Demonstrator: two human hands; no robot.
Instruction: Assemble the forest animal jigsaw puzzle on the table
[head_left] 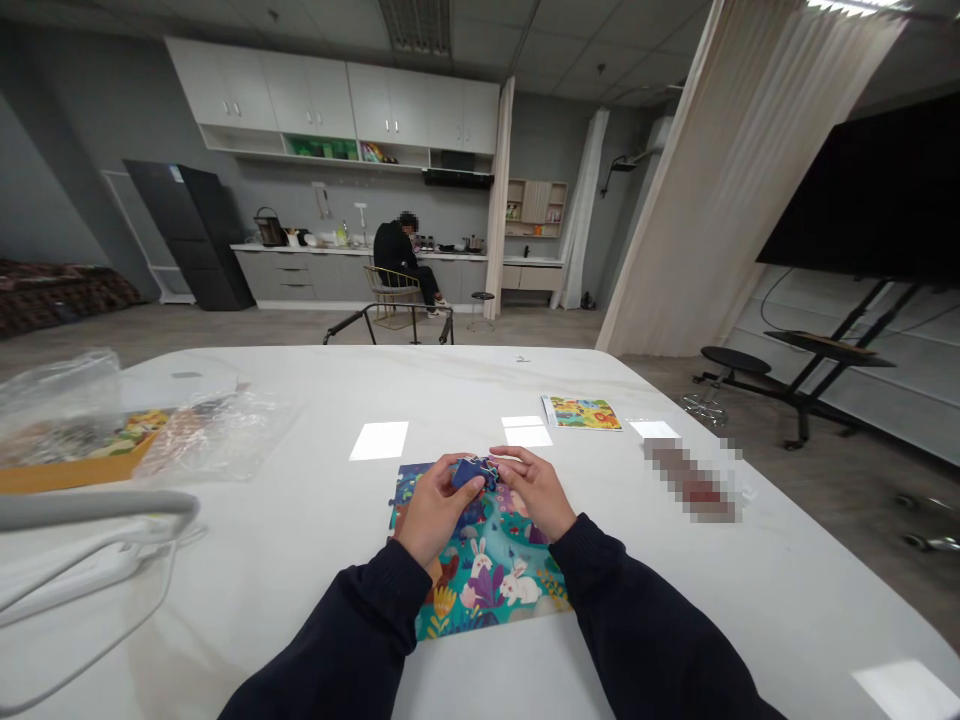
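A colourful jigsaw puzzle (487, 570) with white rabbits and plants lies on the white table in front of me, largely assembled. Over its far edge, my left hand (435, 510) pinches dark blue puzzle pieces (474, 470) between thumb and fingers. My right hand (538, 492) meets it from the other side, its thumb and fingers closed at the right end of the same pieces. How many pieces are held there is unclear. My hands and sleeves cover parts of the puzzle's upper area and sides.
Beyond the puzzle lies a small picture card (583, 413). At left are an orange box (97, 462), clear plastic bags (217, 430) and a white cable (150, 610). A blurred item (691, 482) sits at right. A person (397, 250) sits by the far counter.
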